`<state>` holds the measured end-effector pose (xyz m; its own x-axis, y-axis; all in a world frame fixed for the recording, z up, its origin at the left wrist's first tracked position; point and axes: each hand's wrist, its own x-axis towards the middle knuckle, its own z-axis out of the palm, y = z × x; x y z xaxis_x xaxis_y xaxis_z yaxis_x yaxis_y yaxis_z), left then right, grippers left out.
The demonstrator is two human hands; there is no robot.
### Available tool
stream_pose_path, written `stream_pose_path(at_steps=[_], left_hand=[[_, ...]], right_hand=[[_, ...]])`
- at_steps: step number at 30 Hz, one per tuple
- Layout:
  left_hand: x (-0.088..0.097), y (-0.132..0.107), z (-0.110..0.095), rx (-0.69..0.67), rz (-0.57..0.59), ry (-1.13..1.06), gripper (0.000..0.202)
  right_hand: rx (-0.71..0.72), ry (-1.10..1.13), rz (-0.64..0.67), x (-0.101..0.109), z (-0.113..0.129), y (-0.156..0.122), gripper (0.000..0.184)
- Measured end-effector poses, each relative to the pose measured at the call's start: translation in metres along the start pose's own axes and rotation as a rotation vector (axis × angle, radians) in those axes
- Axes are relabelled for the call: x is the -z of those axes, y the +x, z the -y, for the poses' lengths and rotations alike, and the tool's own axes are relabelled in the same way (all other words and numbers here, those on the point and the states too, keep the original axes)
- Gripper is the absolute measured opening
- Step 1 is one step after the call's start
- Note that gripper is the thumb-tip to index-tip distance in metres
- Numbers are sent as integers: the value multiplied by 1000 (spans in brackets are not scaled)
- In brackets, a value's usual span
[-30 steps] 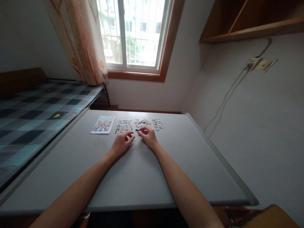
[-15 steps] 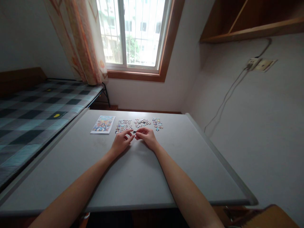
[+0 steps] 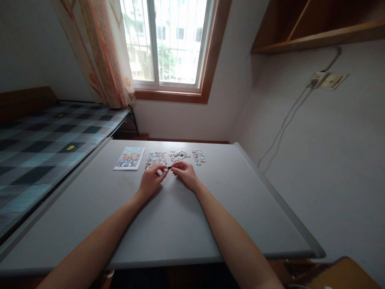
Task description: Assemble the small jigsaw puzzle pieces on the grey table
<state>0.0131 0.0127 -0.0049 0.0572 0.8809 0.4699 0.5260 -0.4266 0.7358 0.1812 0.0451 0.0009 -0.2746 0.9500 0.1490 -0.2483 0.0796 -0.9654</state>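
Observation:
Both my forearms reach across a grey table (image 3: 168, 224). My left hand (image 3: 152, 179) and my right hand (image 3: 186, 173) meet at their fingertips and pinch a small dark puzzle piece (image 3: 169, 167) between them. Just beyond the fingers lie three loose groups of colourful puzzle pieces: a left group (image 3: 155, 158), a middle group (image 3: 179, 154) and a right group (image 3: 199, 156). A printed picture card (image 3: 129, 157) lies flat to the left of them.
A bed with a checked blue cover (image 3: 45, 140) runs along the table's left edge. The wall stands close on the right, with a socket and cable (image 3: 326, 80). A window (image 3: 168, 44) and curtain (image 3: 105, 52) are beyond the table. A wooden chair edge (image 3: 339, 275) shows at bottom right.
My right hand has brought the dark piece left towards my left hand, and both hands' fingertips now meet on it. The view has shifted slightly.

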Motion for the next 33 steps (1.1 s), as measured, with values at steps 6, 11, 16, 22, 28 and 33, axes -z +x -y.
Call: stream_pose_path(at_steps=[6,11,16,22,28,33], left_hand=[[0,-1,-3,-57,-12,76,16],[0,-1,0,-69,-3,99,15],[1,-1,1,-51,17,96,18],[0,0,1,-34,-10,86,17],[0,-1,1,-32,-4,77,16],[0,-1,-1,-37,21,64,15]], right_hand=[[6,-1,-12,1,-1,0,21],[3,0,-4,1,0,0,22],[-9,12,-8,2,-2,1,25],[-19,10,-17,3,-3,2,25],[-4,10,-11,2,-4,2,23],[5,-23,-9,2,-5,3,24]])
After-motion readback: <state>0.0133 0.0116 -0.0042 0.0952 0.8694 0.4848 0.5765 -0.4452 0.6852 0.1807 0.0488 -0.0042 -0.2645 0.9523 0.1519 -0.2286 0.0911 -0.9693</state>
